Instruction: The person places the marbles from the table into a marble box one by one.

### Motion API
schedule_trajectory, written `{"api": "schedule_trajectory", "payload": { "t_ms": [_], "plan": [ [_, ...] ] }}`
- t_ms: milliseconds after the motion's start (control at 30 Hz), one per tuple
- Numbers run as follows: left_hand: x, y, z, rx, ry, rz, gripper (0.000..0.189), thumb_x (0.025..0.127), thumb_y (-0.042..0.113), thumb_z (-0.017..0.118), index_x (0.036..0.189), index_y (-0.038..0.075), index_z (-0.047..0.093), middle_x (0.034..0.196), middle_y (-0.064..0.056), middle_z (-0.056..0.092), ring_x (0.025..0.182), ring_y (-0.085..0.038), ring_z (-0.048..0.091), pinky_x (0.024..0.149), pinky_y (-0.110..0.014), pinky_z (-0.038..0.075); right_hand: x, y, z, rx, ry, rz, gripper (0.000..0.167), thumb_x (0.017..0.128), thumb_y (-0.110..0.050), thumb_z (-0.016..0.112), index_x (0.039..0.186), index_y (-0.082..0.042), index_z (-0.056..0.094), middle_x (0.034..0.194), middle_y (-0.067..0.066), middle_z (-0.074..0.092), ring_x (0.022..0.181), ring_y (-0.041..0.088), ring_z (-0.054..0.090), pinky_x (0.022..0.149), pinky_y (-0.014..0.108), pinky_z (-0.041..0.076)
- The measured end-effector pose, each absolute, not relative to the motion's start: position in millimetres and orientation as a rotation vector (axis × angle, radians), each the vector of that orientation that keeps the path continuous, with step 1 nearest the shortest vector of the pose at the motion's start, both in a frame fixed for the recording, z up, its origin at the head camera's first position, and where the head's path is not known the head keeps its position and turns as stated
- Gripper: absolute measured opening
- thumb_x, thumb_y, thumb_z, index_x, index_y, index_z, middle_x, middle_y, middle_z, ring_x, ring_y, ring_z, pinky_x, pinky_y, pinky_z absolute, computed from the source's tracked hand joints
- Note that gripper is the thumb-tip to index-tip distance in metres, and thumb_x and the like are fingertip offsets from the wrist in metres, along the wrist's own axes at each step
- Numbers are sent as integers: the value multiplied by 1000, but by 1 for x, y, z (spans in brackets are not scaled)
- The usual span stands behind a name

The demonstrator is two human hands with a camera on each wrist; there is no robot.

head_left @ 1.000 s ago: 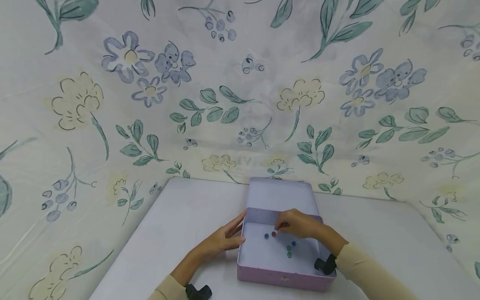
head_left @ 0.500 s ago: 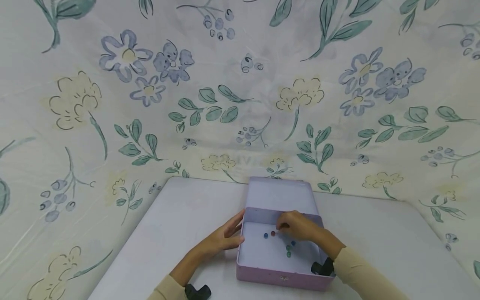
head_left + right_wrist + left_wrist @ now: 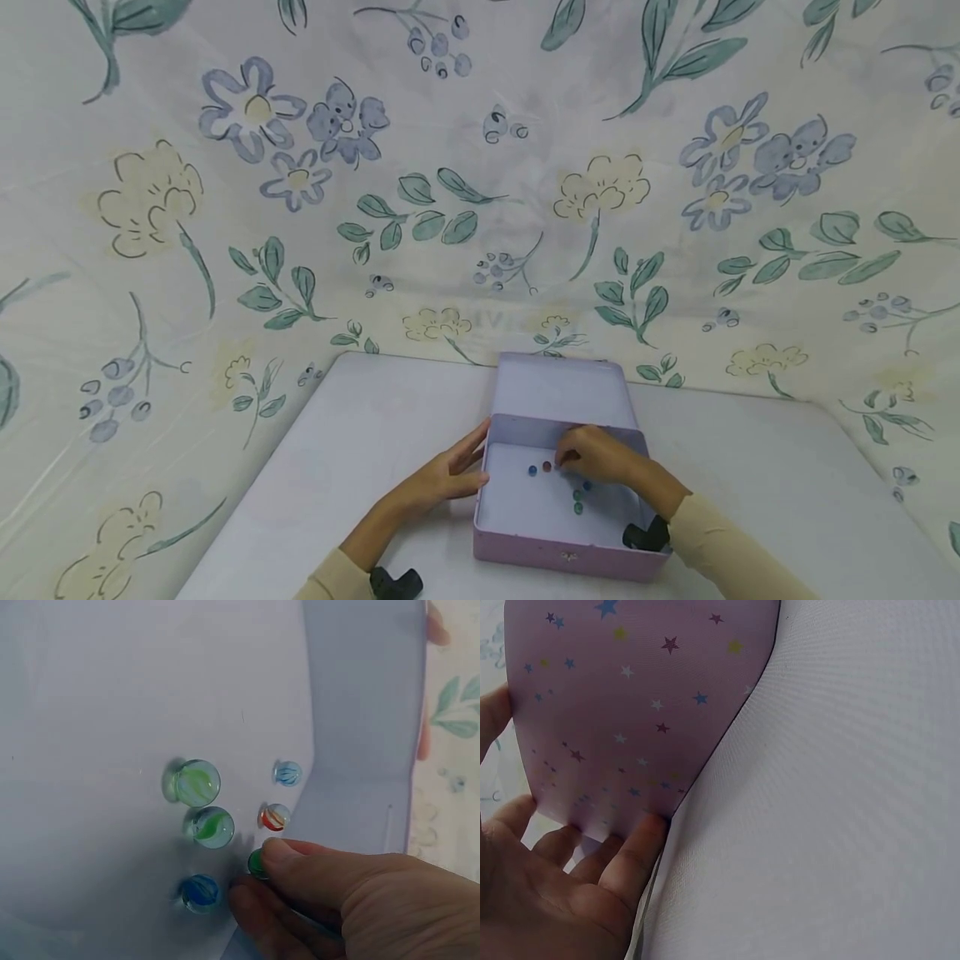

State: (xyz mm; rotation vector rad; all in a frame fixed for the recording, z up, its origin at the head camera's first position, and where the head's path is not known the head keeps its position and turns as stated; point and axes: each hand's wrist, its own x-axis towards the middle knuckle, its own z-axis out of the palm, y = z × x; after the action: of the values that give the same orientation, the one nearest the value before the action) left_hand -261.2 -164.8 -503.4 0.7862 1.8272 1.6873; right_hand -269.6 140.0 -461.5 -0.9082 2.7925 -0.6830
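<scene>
A lilac hinged box (image 3: 517, 546) lies with its lid (image 3: 562, 387) folded back. My left hand (image 3: 438, 482) touches the box's left wall with extended fingers; the left wrist view shows that wall's star print. Inside the box, my right hand (image 3: 600, 455) pinches a green marble (image 3: 259, 865) between thumb and fingers, just above or on the floor. Beside it are an orange-and-white marble (image 3: 275, 817) and a light blue marble (image 3: 287, 773). Two green marbles (image 3: 198, 783) sit close together, with a dark blue marble (image 3: 200, 893) near them. The pinched marble is hidden in the head view.
The box stands on a white table (image 3: 360, 425). Behind it hangs a floral cloth (image 3: 450, 250). Each wrist carries a black camera mount, the right one (image 3: 647, 535) over the box's front right corner.
The right hand has shifted slightly right, away from the orange-and-white marble. The left hand stays against the box, and the loose marbles keep their places.
</scene>
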Motion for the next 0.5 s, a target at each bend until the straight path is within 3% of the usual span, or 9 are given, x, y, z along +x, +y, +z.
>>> {"api": "schedule_trajectory", "payload": {
  "t_ms": [500],
  "plan": [
    [-261, -165, -502, 775, 1801, 1687, 82, 100, 27, 59, 162, 30, 6, 170, 2, -4, 155, -41, 2, 116, -60, 33, -272, 137, -466, -953, 2794, -604, 12, 82, 2, 77, 88, -8, 79, 85, 2, 75, 72, 1, 62, 68, 16, 55]
  ]
}}
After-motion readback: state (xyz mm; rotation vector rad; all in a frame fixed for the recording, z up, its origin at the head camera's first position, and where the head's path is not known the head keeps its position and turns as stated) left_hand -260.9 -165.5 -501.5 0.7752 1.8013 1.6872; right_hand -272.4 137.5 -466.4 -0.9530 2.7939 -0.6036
